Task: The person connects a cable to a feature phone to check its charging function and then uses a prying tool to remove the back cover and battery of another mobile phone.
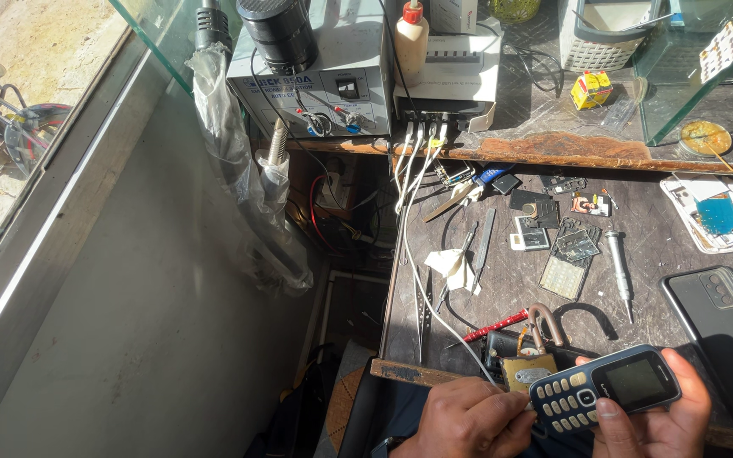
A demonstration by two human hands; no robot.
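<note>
The keypad phone, a small dark-blue bar handset with pale keys and a dark screen, sits at the 5 o'clock corner of the view, held above the near edge of the table. The right hand is curled closed around its screen end, thumb on the front face below the screen, fingers wrapped behind. The left hand is bunched at the keypad end, fingertips touching that end; whether it pinches the casing or a small tool cannot be told.

Judgement on handling: the phone looks light and rigid, with a smooth plastic shell likely to slip; the screen is the fragile part. The long side edges offer the safest hold.

Nearby: a brass padlock just at 10 o'clock from the phone, a smartphone lying back-up at 1 o'clock, and a metal screwdriver at 12 o'clock.
</note>
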